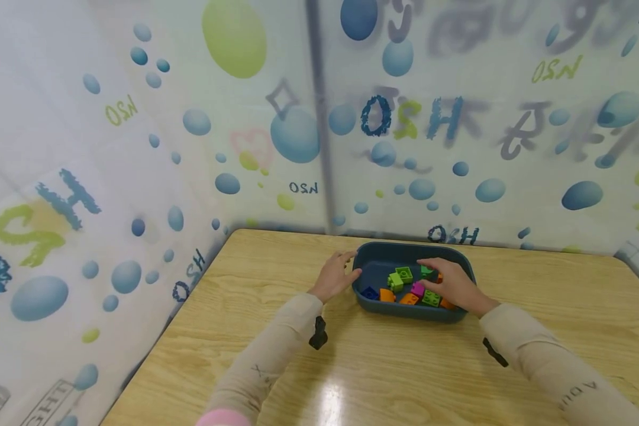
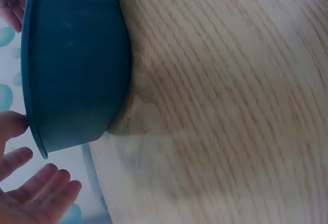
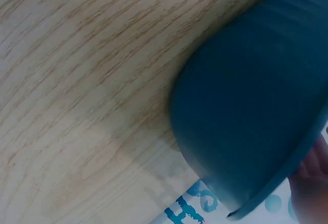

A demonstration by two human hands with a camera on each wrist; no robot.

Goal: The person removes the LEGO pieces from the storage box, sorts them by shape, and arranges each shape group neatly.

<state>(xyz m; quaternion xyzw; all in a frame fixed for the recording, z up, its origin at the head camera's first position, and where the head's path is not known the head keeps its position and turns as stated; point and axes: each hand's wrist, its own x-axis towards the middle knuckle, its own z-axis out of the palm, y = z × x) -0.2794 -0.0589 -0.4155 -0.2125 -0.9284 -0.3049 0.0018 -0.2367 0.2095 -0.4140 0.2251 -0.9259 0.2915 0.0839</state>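
A dark blue-green oval bin (image 1: 373,305) holds toy building blocks in green, orange, magenta and dark blue. My left hand (image 1: 333,277) is at the bin's left end, its fingers spread. In the left wrist view the thumb of this hand (image 2: 31,188) is right at the rim and the other fingers extend beyond the bin's end. My right hand (image 1: 451,287) reaches over the bin's right half, thumb and fingers apart above a green block (image 1: 428,273). Light green blocks (image 1: 396,282) and a magenta block (image 1: 418,289) lie near its thumb. In the right wrist view the bin wall hides most of the right hand (image 3: 312,183).
The bin stands on a wood-grain table (image 1: 404,367), near its back edge. A white curtain (image 1: 277,195) with blue and green printed spots hangs behind the table and along its left side. Both forearms wear light sleeves with dark wrist devices (image 1: 318,333).
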